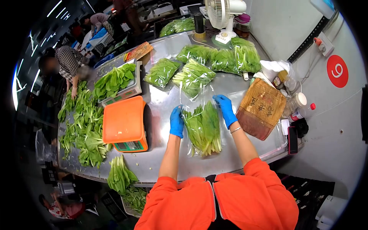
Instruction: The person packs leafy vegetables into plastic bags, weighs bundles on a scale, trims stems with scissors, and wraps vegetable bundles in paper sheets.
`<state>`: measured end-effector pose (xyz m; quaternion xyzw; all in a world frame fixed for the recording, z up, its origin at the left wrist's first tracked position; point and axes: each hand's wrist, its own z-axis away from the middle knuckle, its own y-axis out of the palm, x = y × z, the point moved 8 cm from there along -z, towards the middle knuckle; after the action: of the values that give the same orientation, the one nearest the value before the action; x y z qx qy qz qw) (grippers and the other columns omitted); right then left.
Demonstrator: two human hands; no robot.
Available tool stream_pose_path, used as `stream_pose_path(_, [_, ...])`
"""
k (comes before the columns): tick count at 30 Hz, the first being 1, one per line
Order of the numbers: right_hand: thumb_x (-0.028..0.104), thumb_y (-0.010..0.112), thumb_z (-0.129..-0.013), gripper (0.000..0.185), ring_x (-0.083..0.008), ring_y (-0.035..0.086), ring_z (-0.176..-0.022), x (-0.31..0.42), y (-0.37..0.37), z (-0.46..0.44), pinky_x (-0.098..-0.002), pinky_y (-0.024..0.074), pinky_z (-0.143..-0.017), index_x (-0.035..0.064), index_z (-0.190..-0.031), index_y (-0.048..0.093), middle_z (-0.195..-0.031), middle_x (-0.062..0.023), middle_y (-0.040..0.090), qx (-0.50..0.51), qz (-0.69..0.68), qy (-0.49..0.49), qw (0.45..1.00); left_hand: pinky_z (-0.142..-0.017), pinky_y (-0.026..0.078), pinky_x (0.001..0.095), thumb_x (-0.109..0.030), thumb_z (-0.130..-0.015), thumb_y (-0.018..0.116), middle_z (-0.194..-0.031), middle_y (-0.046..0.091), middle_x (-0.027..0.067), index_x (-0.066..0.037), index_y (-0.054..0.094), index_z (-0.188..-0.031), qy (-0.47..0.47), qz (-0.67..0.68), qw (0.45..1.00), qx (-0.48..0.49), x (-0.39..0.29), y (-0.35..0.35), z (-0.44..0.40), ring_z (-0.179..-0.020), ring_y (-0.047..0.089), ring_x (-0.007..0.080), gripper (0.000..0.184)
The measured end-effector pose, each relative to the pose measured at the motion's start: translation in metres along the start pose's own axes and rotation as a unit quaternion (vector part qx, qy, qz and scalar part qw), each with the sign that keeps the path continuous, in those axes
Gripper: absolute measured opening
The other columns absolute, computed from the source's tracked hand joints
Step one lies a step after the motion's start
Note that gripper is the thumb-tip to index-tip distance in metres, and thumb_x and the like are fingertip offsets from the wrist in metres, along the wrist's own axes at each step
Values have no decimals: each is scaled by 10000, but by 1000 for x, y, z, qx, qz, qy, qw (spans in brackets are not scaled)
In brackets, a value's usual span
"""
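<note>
A clear plastic bag of leafy greens [203, 132] lies on the metal table [153, 165] in front of me, its stems toward my body and its mouth away from me. My left hand [176, 122], in a blue glove, is closed at the bag's upper left edge. At the upper right edge is my right hand [225, 109], also blue-gloved, its fingers pinched on the plastic. Just beyond the hands sits another filled bag [193, 76], with more bagged greens [224, 59] behind it.
An orange scale [123, 119] stands left of my left hand, beside a second scale [130, 90] holding greens. Loose greens [86, 126] cover the table's left side, where a co-worker [71, 61] reaches in. A brown cloth-like pad [261, 108], jars [297, 101] and a fan [219, 15] are at right and back.
</note>
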<state>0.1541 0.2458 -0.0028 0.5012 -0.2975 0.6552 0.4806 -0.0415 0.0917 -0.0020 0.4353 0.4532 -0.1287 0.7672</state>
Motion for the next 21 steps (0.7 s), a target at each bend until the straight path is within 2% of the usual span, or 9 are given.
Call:
stream_pose_path(3, [303, 627, -762, 234, -54, 464, -651, 4, 1, -1, -211, 379, -593, 95, -869, 608, -741, 39, 555, 3, -17, -10, 1000, -535, 367, 190, -222, -830, 554, -727, 521, -40, -95, 573, -930, -73, -42, 995, -46, -6, -1, 5, -614, 458, 56, 163])
stream_pose_path(6, [262, 611, -776, 200, -58, 468, -648, 10, 6, 7, -223, 405, -612, 98, -890, 605, -743, 44, 540, 23, -128, 12, 991, -522, 352, 176, -211, -824, 564, -713, 509, -51, -108, 572, -919, -79, -67, 995, -5, -2, -6, -3, -597, 447, 47, 140])
stream_pose_path(8, [223, 590, -790, 176, -69, 465, -641, 4, 12, 4, -236, 424, -636, 100, -917, 599, -731, 49, 517, 82, -147, 57, 984, -519, 353, 178, -211, -821, 567, -712, 508, -50, -108, 572, -917, -72, -57, 996, -7, -4, -3, -1, -596, 444, 44, 140])
stream_pose_path(11, [186, 600, -786, 95, -65, 434, -567, 29, 13, 23, -214, 401, -562, 114, -842, 574, -669, 44, 475, 109, -216, 20, 970, -544, 393, 199, -175, -804, 568, -752, 530, -24, -94, 561, -909, -32, -83, 996, 5, -19, -1, 6, -618, 476, 61, 133])
stream_pose_path(13, [177, 588, -794, 75, -68, 448, -646, 37, 8, 34, -219, 401, -604, 135, -824, 533, -718, 40, 471, 80, -210, 40, 974, -596, 432, 225, -147, -804, 562, -827, 563, 22, -59, 550, -903, 14, -128, 991, -45, -49, 4, 31, -684, 520, 99, 133])
stream_pose_path(14, [176, 564, -808, 63, -102, 486, -745, 40, 0, 41, -280, 436, -665, 139, -833, 520, -767, 21, 501, 80, -186, 1, 979, -597, 426, 225, -111, -812, 551, -840, 590, 41, -38, 554, -887, 65, -123, 990, -37, -56, 3, 43, -687, 514, 92, 104])
stream_pose_path(15, [135, 558, -808, 53, -127, 514, -783, 60, -4, 62, -299, 454, -708, 109, -822, 514, -811, -7, 529, 81, -208, -50, 973, -584, 416, 219, -75, -816, 542, -822, 611, 55, -25, 561, -866, 133, -228, 964, -16, -84, 17, 67, -676, 510, 81, 73])
stream_pose_path(17, [99, 571, -794, 94, -174, 577, -745, 105, -9, 114, -319, 486, -689, 40, -753, 510, -808, -100, 585, 53, -197, -105, 973, -576, 428, 229, -127, -814, 560, -820, 618, 91, -29, 540, -800, 140, -250, 958, -9, -109, 29, 113, -658, 528, 104, 101])
stream_pose_path(21, [-2, 545, -776, 75, -216, 613, -712, 120, -16, 181, -333, 510, -707, -31, -712, 520, -763, -160, 612, 137, -179, -213, 951, -516, 462, 252, -131, -826, 549, -860, 618, 160, -34, 505, -785, 158, -169, 972, 32, -136, 41, 183, -672, 566, 147, 115])
